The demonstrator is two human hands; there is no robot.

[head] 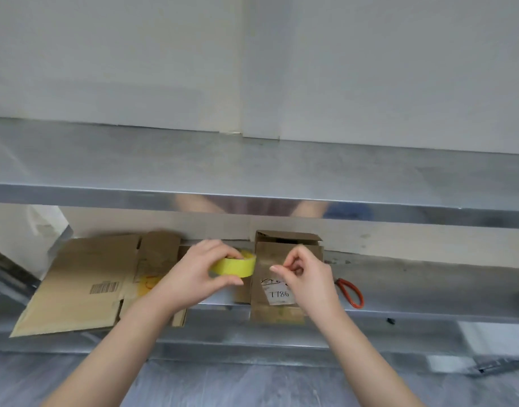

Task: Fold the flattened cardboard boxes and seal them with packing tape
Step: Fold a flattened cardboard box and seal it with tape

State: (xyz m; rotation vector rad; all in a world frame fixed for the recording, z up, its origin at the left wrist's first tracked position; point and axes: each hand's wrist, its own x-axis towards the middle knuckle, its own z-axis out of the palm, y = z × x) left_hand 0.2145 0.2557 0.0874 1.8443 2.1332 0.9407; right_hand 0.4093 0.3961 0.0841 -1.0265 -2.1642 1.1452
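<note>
The left hand point(193, 274) grips a yellow roll of tape point(234, 267), fingers curled over the top of the roll and thumb underneath. It holds the roll up just in front of the left edge of a folded cardboard box point(281, 257). The right hand point(308, 277) is just right of the roll and apart from it, in front of the same box. Its thumb and fingertips are drawn together and the other fingers are curled. They may be pinching a loose end of tape, but I cannot see any strip between them.

The box stands on a metal tabletop point(428, 286) with its top flaps partly raised and a white label point(280, 295) on its near face. To the left, a flattened cardboard box point(85, 280) with a barcode lies on the tabletop, its near edge overhanging. To the right of the box lies an orange loop point(352, 292), perhaps scissor handles. A metal shelf point(252, 168) spans the view above.
</note>
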